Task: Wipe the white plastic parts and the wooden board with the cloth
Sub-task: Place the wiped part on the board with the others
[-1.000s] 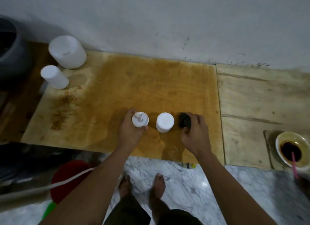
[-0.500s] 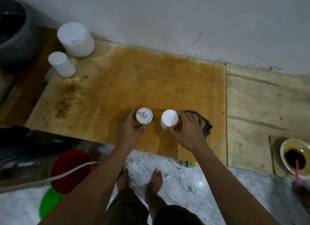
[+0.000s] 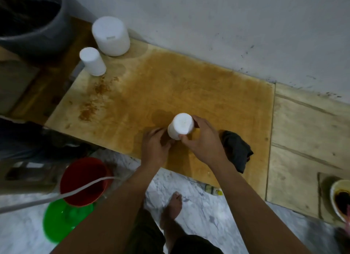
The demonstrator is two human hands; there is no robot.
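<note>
A white plastic cylinder stands tilted over the front of the stained wooden board. My right hand grips it from the right, fingers and thumb curled round its side. My left hand curls round its lower end from the left. The small white part with the pin is out of sight behind my hands. The dark cloth lies crumpled on the board just right of my right hand, held by neither hand. A large white cylinder and a smaller one stand at the board's far left corner.
Brown residue marks the board's left side. A dark pot sits far left. A bowl of dark liquid stands on the lighter boards at right. On the marble floor below are a red bucket, a green lid and my feet.
My right hand let go of the cloth, took the white cylinder and brought it left over the pin part held in my left hand. The camera view has shifted left.
</note>
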